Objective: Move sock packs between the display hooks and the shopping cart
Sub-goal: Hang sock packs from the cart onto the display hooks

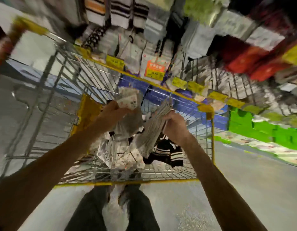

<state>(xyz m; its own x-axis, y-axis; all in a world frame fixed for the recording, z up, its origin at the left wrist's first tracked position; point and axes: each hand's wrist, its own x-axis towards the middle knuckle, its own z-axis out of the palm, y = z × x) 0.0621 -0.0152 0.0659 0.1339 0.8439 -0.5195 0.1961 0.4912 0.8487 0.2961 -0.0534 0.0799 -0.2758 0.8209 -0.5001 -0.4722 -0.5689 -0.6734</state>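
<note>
— Grey shop floor (244,177) is being seen from the head view, under and around a wire shopping cart (127,182) trimmed in yellow. What is being shown beyond it?

— Hanging sock packs (121,12) are being displayed on the rack past the cart's far edge, and yellow price tags (115,61) are being carried along the row. Much of it is being blurred, so the hooks themselves cannot be made out.

— How are the hands being used?

— Both are being held over the cart basket. A white labelled sock pack (127,101) is being pinched by the left hand (113,112), with thumb and fingers curled round it. A grey sock pack (154,129) is being gripped by the right hand (174,123), with fingers closed round its upper part, while its lower end is being let hang into the basket.

— Are the two packs being kept apart?

— They are being held just beside each other. Whether they are touching cannot be told.

— What is being carried in the cart?

— A heap of white packs (121,152) is being held on the basket floor. Black striped socks (167,152) are being kept just to its right, below the grey pack.

— And around the edges?

— Dark trousers (87,212) are being shown below the cart's near rim. Red packs (254,62) are being displayed at upper right, and a green shelf base (254,129) is being shown at right.
</note>
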